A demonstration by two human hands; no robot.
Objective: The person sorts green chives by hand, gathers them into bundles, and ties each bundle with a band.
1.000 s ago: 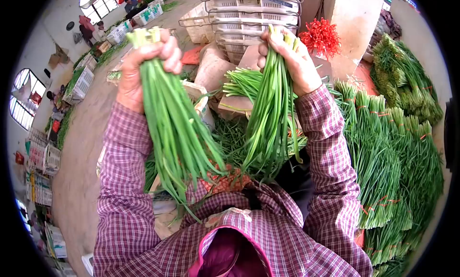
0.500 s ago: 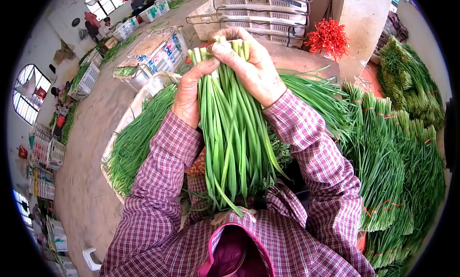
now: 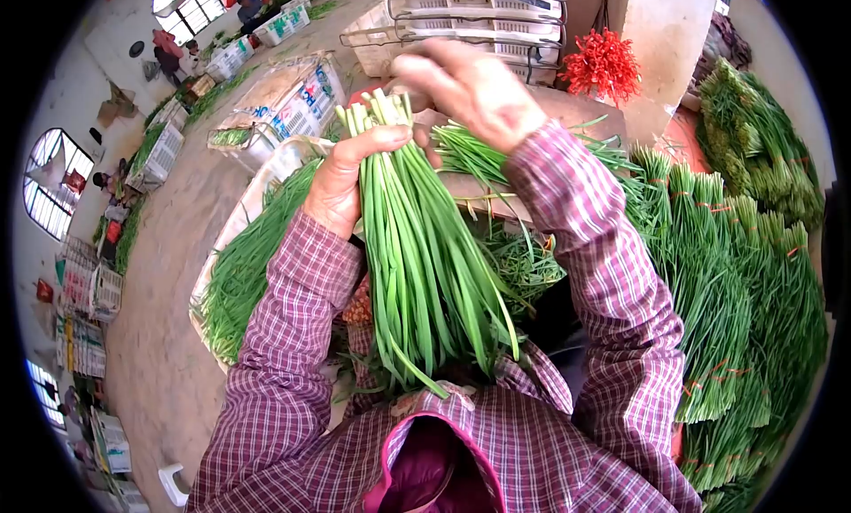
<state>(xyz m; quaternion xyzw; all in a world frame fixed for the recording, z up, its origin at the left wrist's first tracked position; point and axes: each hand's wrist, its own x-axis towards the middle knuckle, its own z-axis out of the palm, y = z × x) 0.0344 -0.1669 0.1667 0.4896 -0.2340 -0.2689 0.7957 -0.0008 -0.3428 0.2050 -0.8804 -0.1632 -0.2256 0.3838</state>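
My left hand (image 3: 341, 180) grips a bunch of garlic chives (image 3: 421, 238) just below the pale cut ends, its thumb lying across the front. The long green leaves hang down toward my lap. Off to the upper right of the cut ends, my right hand (image 3: 479, 92) is lifted away with its fingers stretched out, a little blurred by motion, and I see nothing in it. Behind the bunch, loose chives (image 3: 474, 154) lie on a board (image 3: 483, 194). At the left stands a white crate (image 3: 253, 189) with more loose chives (image 3: 257, 256).
Tied chive bundles (image 3: 696, 291) are piled along the right. A cluster of red ties (image 3: 603, 67) hangs by the pillar (image 3: 660, 52). White crates (image 3: 474, 25) are stacked ahead. A larger crate (image 3: 292, 101) is on the floor (image 3: 168, 309), with people far off at the upper left.
My right hand has let go of the cut ends and moved up and right. The left hand keeps the bunch, which now leans and fans slightly right.
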